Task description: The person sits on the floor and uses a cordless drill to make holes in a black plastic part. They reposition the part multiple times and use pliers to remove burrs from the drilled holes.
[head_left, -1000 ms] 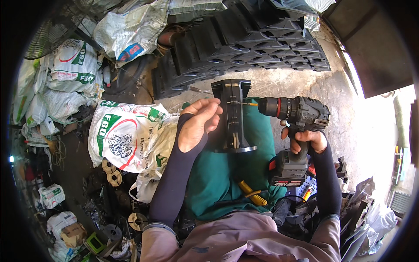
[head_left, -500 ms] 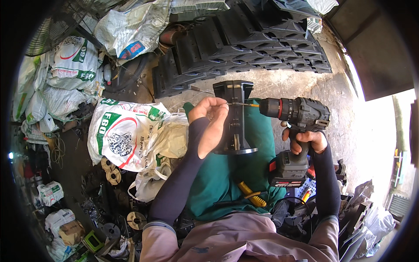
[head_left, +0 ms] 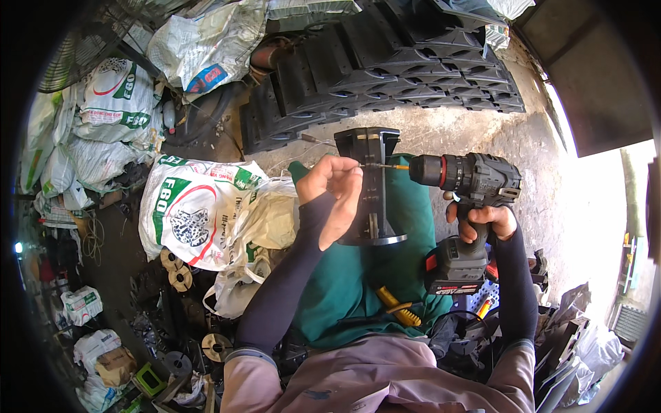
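My right hand (head_left: 485,221) grips a black cordless drill (head_left: 471,180) by its handle, finger near the trigger. The drill lies level, its chuck toward the left, and a long thin bit (head_left: 394,166) with a yellowish part sticks out of it. At the bit's far end, the fingertips of my left hand (head_left: 334,193) are pinched together; whatever small piece is between them is too small to name. Behind the bit, a black plastic part (head_left: 375,206) with wide ends stands across my green-trousered legs. On my lap rests a yellow-handled tool (head_left: 398,307), perhaps cutters.
Black moulded panels (head_left: 385,69) are stacked beyond my knees. Printed white sacks (head_left: 193,213) lie to the left, near several spools (head_left: 216,347). A fan (head_left: 76,48) stands at the far left. By my right arm are a blue basket (head_left: 478,299) and black scraps.
My left hand has shifted very slightly, its fingers still at the bit's end. The drill and the black plastic part keep almost the same place.
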A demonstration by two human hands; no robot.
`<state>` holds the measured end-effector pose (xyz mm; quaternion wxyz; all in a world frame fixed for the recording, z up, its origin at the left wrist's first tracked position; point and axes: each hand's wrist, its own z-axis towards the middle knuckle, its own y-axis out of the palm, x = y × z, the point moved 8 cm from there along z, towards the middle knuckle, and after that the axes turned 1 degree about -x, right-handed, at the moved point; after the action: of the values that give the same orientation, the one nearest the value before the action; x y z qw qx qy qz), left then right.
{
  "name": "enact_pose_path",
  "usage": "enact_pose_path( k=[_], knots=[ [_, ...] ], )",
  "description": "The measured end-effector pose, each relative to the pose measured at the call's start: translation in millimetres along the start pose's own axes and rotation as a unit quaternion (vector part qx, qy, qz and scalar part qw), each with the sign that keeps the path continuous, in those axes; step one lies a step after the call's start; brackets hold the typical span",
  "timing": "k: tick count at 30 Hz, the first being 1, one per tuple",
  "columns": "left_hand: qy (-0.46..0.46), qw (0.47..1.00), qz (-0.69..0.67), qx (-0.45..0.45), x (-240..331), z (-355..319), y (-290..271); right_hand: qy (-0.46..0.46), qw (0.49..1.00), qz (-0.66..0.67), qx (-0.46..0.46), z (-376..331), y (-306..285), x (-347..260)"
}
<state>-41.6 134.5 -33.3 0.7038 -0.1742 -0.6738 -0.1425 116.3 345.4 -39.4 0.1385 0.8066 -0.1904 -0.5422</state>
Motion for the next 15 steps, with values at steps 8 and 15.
enact_pose_path(
  k=[8, 15],
  knots=[
    [0.008, 0.998, 0.002, -0.063, -7, 11, -6, 0.010, 1.000, 0.013, -0.011, 5, -2, 1],
    [0.112, 0.991, 0.062, -0.049, 6, 14, -7, 0.008, 1.000, 0.011, -0.013, 5, -3, 1]
  ],
)
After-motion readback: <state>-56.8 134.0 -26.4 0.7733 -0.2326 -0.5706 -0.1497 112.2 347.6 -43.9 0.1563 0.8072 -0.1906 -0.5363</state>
